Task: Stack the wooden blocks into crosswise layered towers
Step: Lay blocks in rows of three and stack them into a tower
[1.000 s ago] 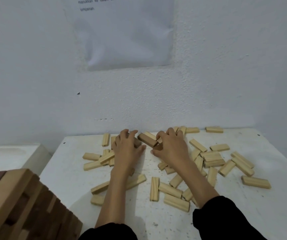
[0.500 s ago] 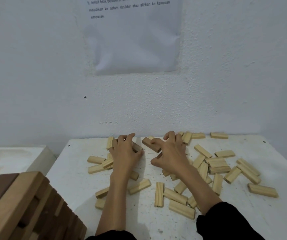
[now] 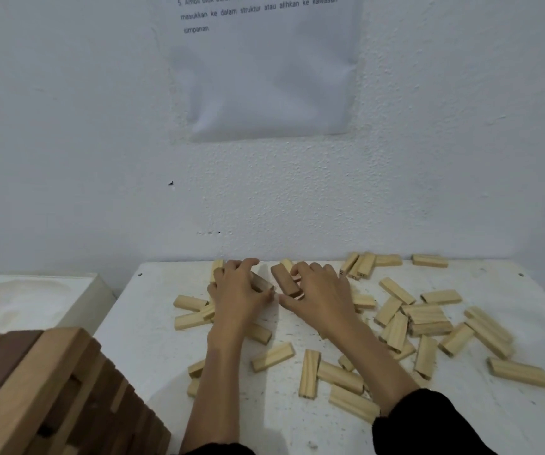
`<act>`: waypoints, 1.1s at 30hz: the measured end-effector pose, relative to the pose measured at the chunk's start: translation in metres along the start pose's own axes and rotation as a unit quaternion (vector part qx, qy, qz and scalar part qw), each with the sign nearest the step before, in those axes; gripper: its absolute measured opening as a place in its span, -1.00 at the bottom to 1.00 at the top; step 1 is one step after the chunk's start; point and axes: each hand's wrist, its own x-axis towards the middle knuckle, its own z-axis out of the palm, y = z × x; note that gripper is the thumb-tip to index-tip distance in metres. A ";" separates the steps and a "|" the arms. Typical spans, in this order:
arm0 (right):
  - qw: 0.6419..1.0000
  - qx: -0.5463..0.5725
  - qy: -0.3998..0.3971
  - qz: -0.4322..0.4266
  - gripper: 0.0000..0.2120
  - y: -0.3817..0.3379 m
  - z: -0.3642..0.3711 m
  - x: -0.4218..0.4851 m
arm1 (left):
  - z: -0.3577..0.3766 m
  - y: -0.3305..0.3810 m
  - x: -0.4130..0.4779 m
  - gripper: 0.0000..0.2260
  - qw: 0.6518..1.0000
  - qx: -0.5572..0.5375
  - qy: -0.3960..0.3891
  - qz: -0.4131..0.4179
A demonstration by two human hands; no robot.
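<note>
Turned brown block, paper reads "simpanan"

wooden blocks | pale, scattered flat | stacked tower | near-left, crosswise layers

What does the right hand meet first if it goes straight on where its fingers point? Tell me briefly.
The darker block, which the right hand pinches. Beyond it, likely the pale block near the table's far edge, then the wall; depth is unclear.
</note>
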 end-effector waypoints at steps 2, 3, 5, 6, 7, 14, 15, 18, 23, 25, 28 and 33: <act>0.999 -0.028 0.029 0.003 -0.52 -0.005 0.006 -0.001 | -0.001 -0.002 0.000 -0.45 1.000 0.003 0.000 -0.003; 0.999 -0.032 0.044 0.000 -0.57 -0.005 0.008 -0.002 | -0.002 -0.003 0.000 -0.45 1.000 0.004 -0.003 -0.005; 0.997 -0.018 0.070 -0.004 -0.70 -0.004 0.009 -0.001 | -0.004 -0.003 0.000 -0.46 1.000 -0.001 -0.009 -0.008; 0.997 -0.005 0.076 -0.002 -0.75 -0.003 0.008 0.000 | -0.004 -0.003 0.000 -0.47 1.000 -0.003 -0.010 -0.009; 0.997 0.013 0.077 0.000 -0.78 -0.001 0.008 0.001 | -0.004 -0.003 0.000 -0.47 1.000 -0.005 -0.010 -0.010; 0.952 0.277 0.124 0.030 -0.82 0.012 -0.014 0.008 | -0.011 -0.001 0.001 -0.49 1.000 -0.021 0.013 0.002; 0.937 0.319 0.137 0.037 -0.83 0.014 -0.020 0.007 | -0.013 -0.001 0.000 -0.49 1.000 -0.026 0.016 0.004; 0.896 0.403 0.176 0.053 -0.84 0.020 -0.039 0.005 | -0.017 0.003 -0.002 -0.47 0.999 -0.043 0.022 0.018; 0.863 0.460 0.194 0.073 -0.85 0.028 -0.064 -0.016 | -0.025 0.018 -0.014 -0.46 0.994 -0.086 0.022 0.067; 0.852 0.477 0.200 0.082 -0.87 0.029 -0.070 -0.030 | -0.028 0.023 -0.022 -0.45 0.992 -0.095 0.017 0.085; 0.838 0.499 0.202 0.084 -0.88 0.029 -0.078 -0.056 | -0.032 0.029 -0.040 -0.45 0.988 -0.099 0.002 0.119; 0.867 0.456 0.181 0.081 -0.78 0.030 -0.086 -0.119 | -0.040 0.029 -0.088 -0.46 0.974 -0.118 -0.063 0.182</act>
